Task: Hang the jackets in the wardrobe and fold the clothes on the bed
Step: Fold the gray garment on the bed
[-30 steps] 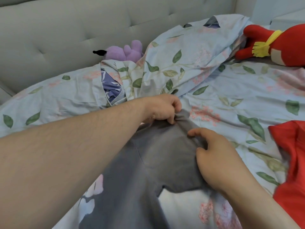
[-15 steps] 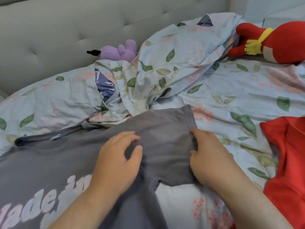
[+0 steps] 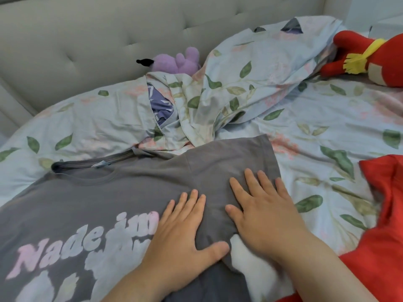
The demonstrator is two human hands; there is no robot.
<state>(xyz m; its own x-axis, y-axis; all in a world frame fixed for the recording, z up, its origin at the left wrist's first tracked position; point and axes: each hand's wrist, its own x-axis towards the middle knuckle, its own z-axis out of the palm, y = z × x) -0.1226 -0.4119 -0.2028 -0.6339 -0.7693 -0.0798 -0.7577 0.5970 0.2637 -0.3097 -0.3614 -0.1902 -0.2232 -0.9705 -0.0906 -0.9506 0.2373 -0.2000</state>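
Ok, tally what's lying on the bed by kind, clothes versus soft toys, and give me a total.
Clothes: 2, the grey T-shirt and the red garment
Soft toys: 2, the purple soft toy and the red soft toy
Total: 4

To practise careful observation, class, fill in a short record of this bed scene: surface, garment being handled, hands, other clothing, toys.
Surface: rumpled floral bedding against a padded headboard
Garment: grey T-shirt spread front up, pale lettering showing
Hands: left hand flat on the shirt beside the lettering; right hand flat on its sleeve
Other clothing: red garment lying loose at the right edge
Toys: purple plush by the headboard; red plush at far right
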